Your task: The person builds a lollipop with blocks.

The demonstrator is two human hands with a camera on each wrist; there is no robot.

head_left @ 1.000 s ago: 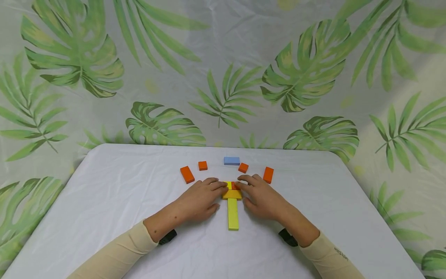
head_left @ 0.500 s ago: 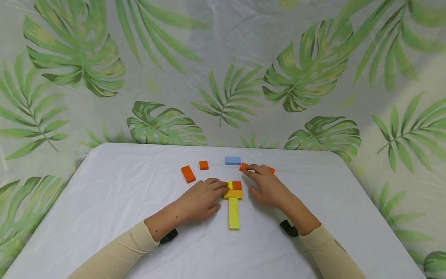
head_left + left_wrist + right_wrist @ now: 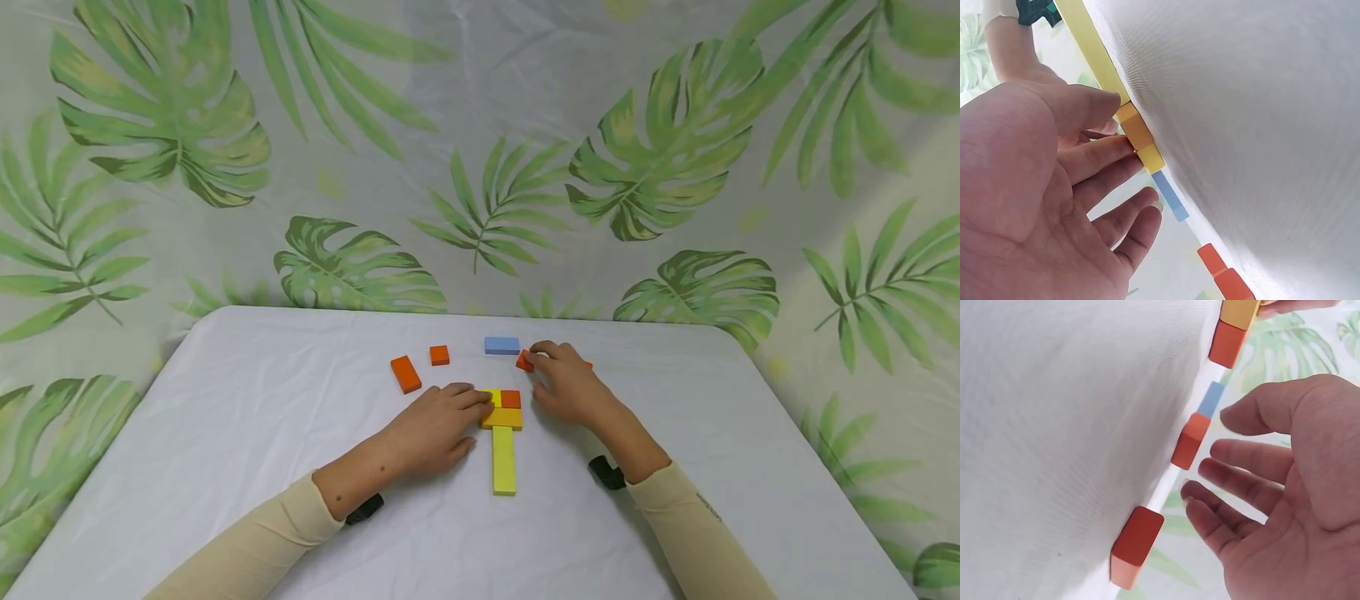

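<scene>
While the left hand (image 3: 442, 427) rests its loosely extended fingertips against the yellow square (image 3: 495, 395), the right hand (image 3: 572, 385) hovers around a small orange block (image 3: 1191, 440), thumb and fingers apart and, in its wrist view, clear of the block. Taking the amber trapezoid (image 3: 504, 419) as the dial's centre and the desk's far edge as twelve, that small block lies near one o'clock, just beside the blue block (image 3: 502, 345) at twelve. It looks like painted wood, so I would expect it to be light, rigid, hard to damage and only mildly slick; a thumb-and-finger pinch across two opposite sides should suit it, low enough to keep it from tipping. A larger orange block (image 3: 1138, 537) at two o'clock calls for a hold across its narrower width. At six, the long yellow bar (image 3: 504, 461) meets the trapezoid, whose far side carries the yellow square and a red-orange square (image 3: 511, 399) side by side. The desk (image 3: 697, 408) wears a white cloth with soft creases, which may drag slightly. Behind it hangs a pale sheet (image 3: 495, 100) printed with green leaves.
</scene>
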